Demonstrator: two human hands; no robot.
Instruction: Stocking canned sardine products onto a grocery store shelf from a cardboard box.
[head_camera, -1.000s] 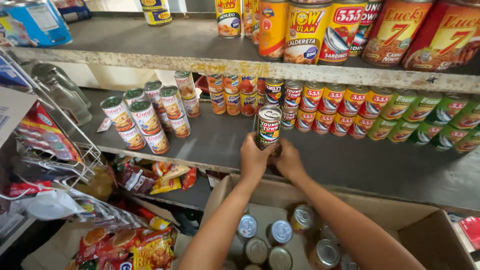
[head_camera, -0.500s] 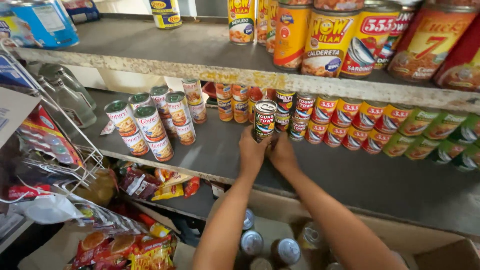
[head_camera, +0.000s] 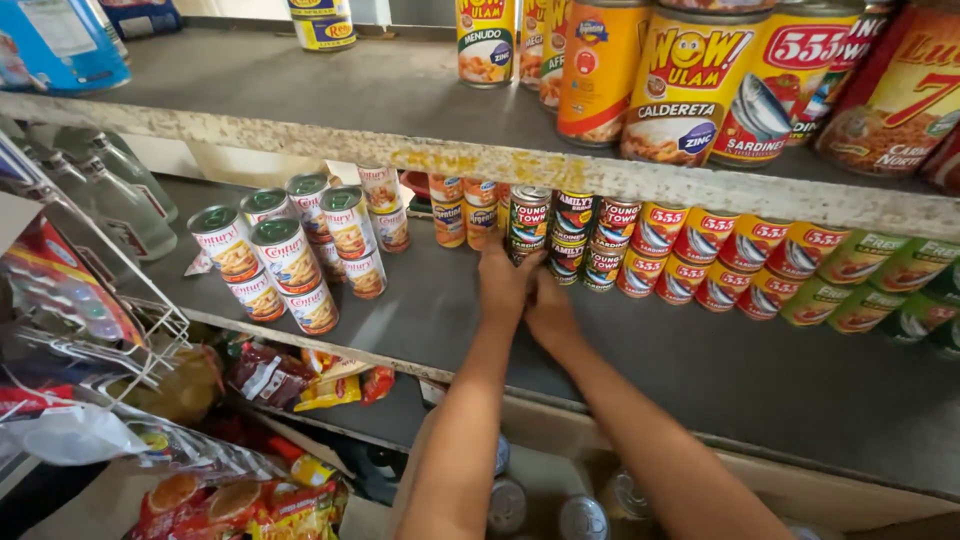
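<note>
Centre frame: left hand (head_camera: 503, 285) and right hand (head_camera: 547, 305) close their fingers round an upright green-lidded can (head_camera: 529, 220), setting it flush into the stacked can row (head_camera: 700, 255) on the grey shelf (head_camera: 420, 300).

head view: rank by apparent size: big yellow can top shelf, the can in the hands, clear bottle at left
1. Big yellow can, though it sits nearest the camera.
2. Clear bottle.
3. Can in the hands, held by left hand and right hand.

Bare forearms, no sleeves, ringless hands (head_camera: 527, 293)
</note>
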